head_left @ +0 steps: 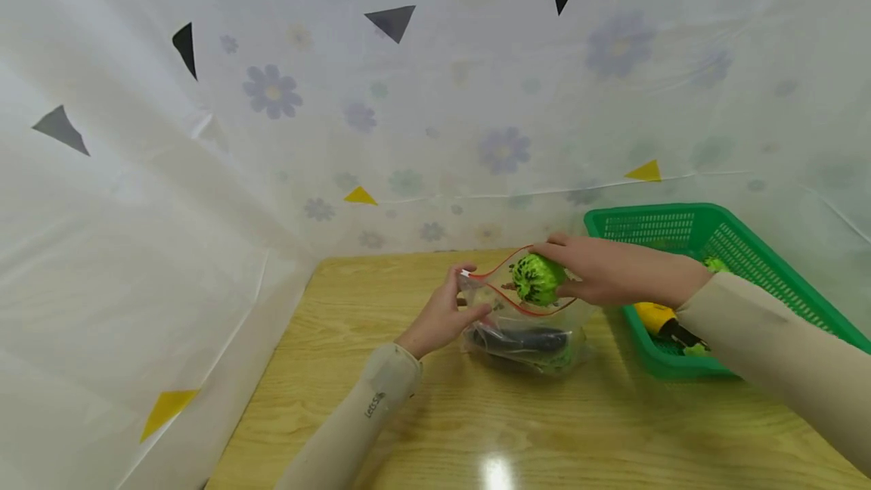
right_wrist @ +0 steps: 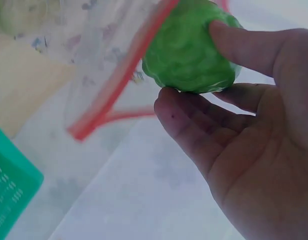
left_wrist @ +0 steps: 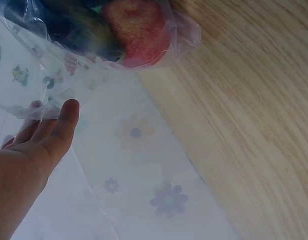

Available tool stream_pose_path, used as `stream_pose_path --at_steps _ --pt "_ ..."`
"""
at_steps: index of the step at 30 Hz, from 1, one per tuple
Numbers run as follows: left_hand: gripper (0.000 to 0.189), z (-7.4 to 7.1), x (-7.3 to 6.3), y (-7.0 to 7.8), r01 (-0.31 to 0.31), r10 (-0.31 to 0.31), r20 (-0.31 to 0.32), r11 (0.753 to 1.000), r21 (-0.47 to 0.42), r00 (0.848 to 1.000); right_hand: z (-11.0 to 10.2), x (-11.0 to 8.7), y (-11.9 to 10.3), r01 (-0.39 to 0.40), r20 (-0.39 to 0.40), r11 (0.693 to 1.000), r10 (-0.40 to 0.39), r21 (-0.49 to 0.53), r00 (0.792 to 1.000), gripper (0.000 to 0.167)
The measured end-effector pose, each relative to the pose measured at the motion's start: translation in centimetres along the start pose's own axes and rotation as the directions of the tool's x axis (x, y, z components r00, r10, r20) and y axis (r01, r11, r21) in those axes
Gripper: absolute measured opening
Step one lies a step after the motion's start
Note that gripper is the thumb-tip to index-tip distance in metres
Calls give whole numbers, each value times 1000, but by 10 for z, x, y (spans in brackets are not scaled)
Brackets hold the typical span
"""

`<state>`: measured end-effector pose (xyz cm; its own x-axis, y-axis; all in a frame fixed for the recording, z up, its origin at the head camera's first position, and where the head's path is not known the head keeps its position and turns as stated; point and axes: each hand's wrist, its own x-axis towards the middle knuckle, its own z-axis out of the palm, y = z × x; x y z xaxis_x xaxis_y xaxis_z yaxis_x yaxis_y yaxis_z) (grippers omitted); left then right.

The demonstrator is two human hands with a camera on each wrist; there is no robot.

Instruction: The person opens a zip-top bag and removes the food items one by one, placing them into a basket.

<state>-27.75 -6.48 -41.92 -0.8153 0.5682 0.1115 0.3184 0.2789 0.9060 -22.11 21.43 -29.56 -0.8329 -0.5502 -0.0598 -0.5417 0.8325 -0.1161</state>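
A clear zip bag point(head_left: 517, 346) with a red-lined mouth stands on the wooden table, its mouth spread. My left hand point(head_left: 445, 317) pinches the bag's rim at the left corner, by the white slider. Between the thumb and fingers of my right hand point(head_left: 599, 269) is a round, bumpy green fruit point(head_left: 537, 279) with dark markings, held at the bag's mouth. The right wrist view shows this green fruit point(right_wrist: 191, 50) beside the red zip strip point(right_wrist: 124, 70). Inside the bag lie a long dark eggplant point(head_left: 520, 339) and a reddish peach-like fruit point(left_wrist: 139, 32).
To the right sits a green plastic basket point(head_left: 633, 339), holding a yellow piece point(head_left: 655, 317) with a dark end and some green produce. My right forearm passes over it. A white flowered sheet point(head_left: 435, 134) hangs behind and at the left of the table.
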Motion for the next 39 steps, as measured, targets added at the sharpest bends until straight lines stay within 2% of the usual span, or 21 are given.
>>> stream_pose_path --at_steps 4,9,13,19,24,31,39 --pt "68 1 1 1 15 -15 -4 1000 3 1000 -12 -27 11 -30 -71 1000 30 -4 997 68" --pt "66 1 1 1 15 -15 -5 1000 -1 1000 -14 -62 37 -105 -102 994 109 41 989 69" --pt "64 0 0 1 4 -4 -7 1000 -2 1000 -1 -83 65 -164 -108 985 169 48 980 71" --pt "65 -1 -1 -1 18 -18 -9 1000 -6 1000 29 -105 96 -180 -77 982 185 58 980 72" --pt "67 -2 -3 -2 38 -38 -8 999 -7 999 53 -112 114 -196 19 976 195 92 981 73" --pt "67 -4 -4 -2 40 -40 -10 999 -14 999 78 -108 126 -186 144 970 163 160 976 72" --pt "64 -4 -4 -3 47 -47 -11 999 0 999 91 -101 127 -190 160 968 163 166 974 65"
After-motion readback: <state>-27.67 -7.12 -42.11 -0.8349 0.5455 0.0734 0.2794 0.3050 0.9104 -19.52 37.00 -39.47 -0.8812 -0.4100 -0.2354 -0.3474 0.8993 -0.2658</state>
